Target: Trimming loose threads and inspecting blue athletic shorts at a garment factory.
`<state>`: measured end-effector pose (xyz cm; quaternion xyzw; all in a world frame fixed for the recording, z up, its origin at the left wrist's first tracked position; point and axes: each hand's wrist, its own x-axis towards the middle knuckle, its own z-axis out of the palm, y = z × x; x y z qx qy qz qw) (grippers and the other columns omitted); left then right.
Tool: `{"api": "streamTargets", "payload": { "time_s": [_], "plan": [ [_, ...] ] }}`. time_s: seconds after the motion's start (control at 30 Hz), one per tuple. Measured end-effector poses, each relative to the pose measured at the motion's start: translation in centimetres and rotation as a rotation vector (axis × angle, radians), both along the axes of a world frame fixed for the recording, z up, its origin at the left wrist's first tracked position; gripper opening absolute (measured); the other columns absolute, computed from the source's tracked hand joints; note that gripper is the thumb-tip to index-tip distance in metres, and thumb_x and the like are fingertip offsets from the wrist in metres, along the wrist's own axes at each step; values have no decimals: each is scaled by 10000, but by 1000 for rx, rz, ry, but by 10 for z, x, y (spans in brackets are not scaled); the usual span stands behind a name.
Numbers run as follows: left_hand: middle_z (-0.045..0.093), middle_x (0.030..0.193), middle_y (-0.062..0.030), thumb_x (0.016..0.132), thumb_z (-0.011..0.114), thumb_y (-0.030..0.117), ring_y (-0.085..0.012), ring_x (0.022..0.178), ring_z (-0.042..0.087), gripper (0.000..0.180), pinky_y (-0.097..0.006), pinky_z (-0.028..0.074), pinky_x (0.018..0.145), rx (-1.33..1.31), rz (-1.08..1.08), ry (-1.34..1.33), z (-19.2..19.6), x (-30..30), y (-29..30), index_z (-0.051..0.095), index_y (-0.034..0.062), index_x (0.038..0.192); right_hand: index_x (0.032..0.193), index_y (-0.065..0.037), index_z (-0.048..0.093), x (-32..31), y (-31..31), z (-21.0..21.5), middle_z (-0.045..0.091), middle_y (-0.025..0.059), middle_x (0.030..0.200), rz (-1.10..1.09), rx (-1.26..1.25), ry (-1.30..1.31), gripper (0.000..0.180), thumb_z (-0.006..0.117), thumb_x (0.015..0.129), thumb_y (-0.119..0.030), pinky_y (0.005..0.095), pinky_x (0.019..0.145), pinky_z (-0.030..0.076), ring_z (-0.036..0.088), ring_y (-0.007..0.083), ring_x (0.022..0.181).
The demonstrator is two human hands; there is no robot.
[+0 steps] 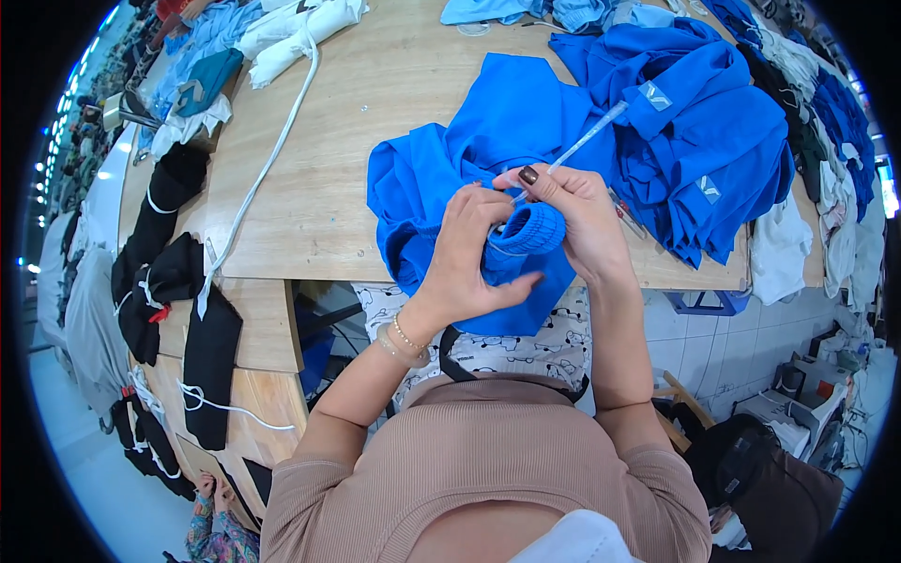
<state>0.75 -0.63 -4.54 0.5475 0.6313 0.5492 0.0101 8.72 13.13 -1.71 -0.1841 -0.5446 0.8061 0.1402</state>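
Observation:
My left hand (462,258) is wrapped round the gathered, elasticated end of a blue garment (511,108), and its thumb points to the right. That ruffled opening (535,225) faces up between my two hands. My right hand (584,211) pinches a slender, pale, translucent stick-like piece (589,134) between thumb and fingers. One end of this piece slants up to the right over the cloth; its lower end sits at the fingertips, just above the ruffled opening. The rest of the garment lies spread on the wooden table (338,141) and hangs over its front edge into my lap.
To the right lies a heap of blue garments (694,141) with small pale labels. Small tools (629,218) lie beside my right hand. Black rolled cloth pieces (211,366) tied with white cord are at the left. A long white cord (282,155) crosses the table. A person's hands (214,490) show lower left.

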Motion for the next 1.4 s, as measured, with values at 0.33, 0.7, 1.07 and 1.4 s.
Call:
{"api": "streamTargets", "payload": {
  "time_s": [0.33, 0.7, 1.07, 1.4],
  "plan": [
    [445, 1043, -130, 747, 667, 83, -270, 967, 475, 173, -371, 413, 838, 87, 199, -55, 10, 5, -6, 606, 18, 896, 896, 25, 685, -9, -24, -16, 618, 7, 720, -154, 45, -107, 186, 586, 902, -132, 183, 503, 347, 477, 36, 586],
    [518, 967, -139, 662, 689, 27, -229, 764, 536, 210, -335, 461, 676, 213, 458, 104, 3, 12, -31, 531, 3, 798, 840, 14, 674, -5, -27, -15, 557, -7, 641, -49, -152, -34, 180, 601, 892, -143, 178, 454, 290, 418, 25, 514],
    [639, 848, -98, 615, 603, -43, -233, 708, 551, 176, -351, 473, 744, 127, 253, -108, 17, -3, -22, 453, 27, 675, 846, 19, 705, 14, 5, 10, 569, 45, 792, 123, 275, 61, 90, 629, 826, -24, 201, 490, 375, 514, 83, 601],
    [532, 710, -74, 650, 611, -62, -139, 548, 498, 154, -242, 446, 541, 69, 193, -218, 13, -2, -13, 492, 5, 720, 796, 25, 667, 19, 3, 33, 554, 67, 732, 129, 748, -67, 74, 687, 739, -16, 279, 552, 414, 539, 144, 632]
  ]
}}
